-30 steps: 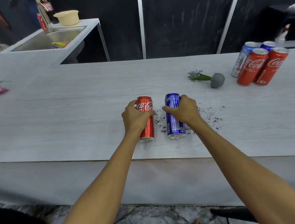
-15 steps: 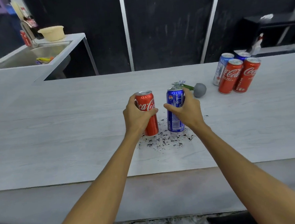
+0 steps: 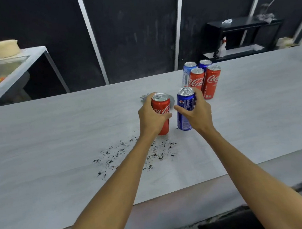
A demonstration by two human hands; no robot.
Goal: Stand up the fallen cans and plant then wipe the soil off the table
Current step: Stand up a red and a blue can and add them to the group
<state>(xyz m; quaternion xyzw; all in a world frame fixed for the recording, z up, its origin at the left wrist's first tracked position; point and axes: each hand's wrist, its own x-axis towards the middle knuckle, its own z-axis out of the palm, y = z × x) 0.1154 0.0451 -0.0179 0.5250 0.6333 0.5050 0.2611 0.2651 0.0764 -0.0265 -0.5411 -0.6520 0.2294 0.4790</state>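
Observation:
My left hand (image 3: 151, 118) grips a red cola can (image 3: 161, 111), held upright. My right hand (image 3: 198, 113) grips a blue cola can (image 3: 185, 109), also upright, just right of the red one. Whether the two cans touch the grey table (image 3: 49, 140) I cannot tell. Dark soil crumbs (image 3: 131, 155) lie scattered on the table nearer to me, partly under my left forearm. The fallen plant (image 3: 144, 97) with its grey pot lies behind the red can, mostly hidden by it and my left hand.
Several upright cans (image 3: 202, 78), red and blue, stand grouped just behind my right hand. A sink counter (image 3: 7, 71) with a cream bowl (image 3: 3, 48) is at the far left. A black shelf (image 3: 243, 34) stands behind the table at right.
Both cans went from lying flat to upright in my hands and have moved away from me, past the soil patch, toward the group of standing cans.

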